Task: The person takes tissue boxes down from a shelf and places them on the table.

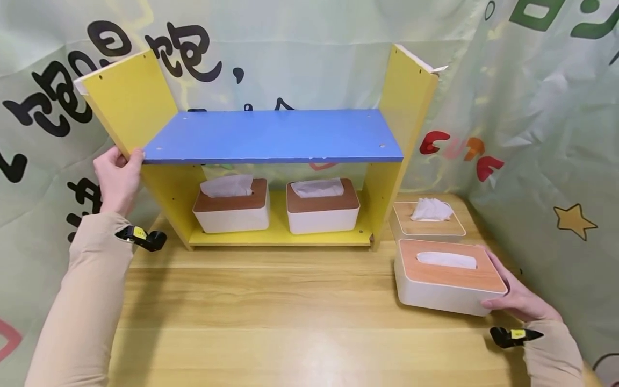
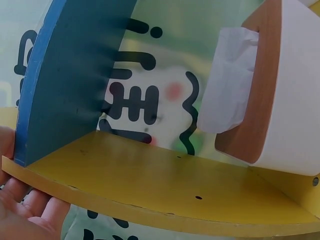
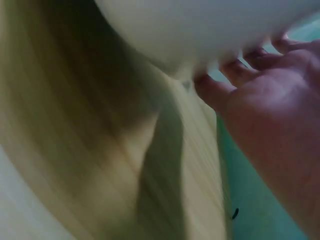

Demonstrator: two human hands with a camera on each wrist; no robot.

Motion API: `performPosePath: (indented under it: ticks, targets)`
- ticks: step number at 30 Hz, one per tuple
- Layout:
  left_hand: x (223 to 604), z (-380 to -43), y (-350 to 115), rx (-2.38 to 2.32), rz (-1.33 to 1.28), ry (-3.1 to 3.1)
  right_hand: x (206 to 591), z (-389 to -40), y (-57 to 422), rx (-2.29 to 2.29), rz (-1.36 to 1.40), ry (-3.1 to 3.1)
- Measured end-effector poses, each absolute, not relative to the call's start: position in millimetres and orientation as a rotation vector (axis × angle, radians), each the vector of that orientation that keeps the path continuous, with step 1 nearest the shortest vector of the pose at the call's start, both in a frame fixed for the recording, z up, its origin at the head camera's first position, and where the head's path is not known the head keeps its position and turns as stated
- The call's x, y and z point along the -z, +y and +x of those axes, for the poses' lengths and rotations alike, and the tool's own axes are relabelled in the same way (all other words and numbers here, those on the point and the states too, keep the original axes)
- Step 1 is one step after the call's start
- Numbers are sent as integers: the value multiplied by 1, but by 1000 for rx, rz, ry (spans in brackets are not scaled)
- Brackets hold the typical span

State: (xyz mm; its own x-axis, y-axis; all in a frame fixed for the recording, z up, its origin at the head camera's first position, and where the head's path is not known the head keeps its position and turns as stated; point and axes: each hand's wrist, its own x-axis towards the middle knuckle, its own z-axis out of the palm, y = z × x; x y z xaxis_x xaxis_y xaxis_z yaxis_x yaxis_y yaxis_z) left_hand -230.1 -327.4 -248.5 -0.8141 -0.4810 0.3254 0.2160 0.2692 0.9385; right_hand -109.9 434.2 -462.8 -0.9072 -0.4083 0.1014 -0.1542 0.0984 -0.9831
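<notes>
Fingers on the left hand (image 1: 117, 180) are hooked round the front edge of the yellow-and-blue shelf unit (image 1: 266, 141), over at the left of the frame, thumb right by the corner of the blue board (image 1: 290, 129). Down at lower right, the right hand (image 1: 517, 295) has a wood-topped tissue box (image 1: 450, 271) gripped by its right end; can't tell if the base touches the wooden table (image 1: 271, 306). Another tissue box (image 1: 425, 227) sits just behind that one, and two more tissue boxes (image 1: 231, 209) stand slightly apart on the yellow bottom board (image 1: 278, 215), around mid-frame.
</notes>
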Motion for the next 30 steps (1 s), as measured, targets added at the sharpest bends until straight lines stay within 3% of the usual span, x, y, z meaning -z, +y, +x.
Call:
performPosePath:
  ticks: [13, 30]
  targets:
    - [248, -229, -328, 1634, 244, -1958, 456, -118, 443, 1631, -436, 2288]
    - [246, -226, -326, 1624, 252, -1966, 450, -108, 431, 1712, -480, 2258]
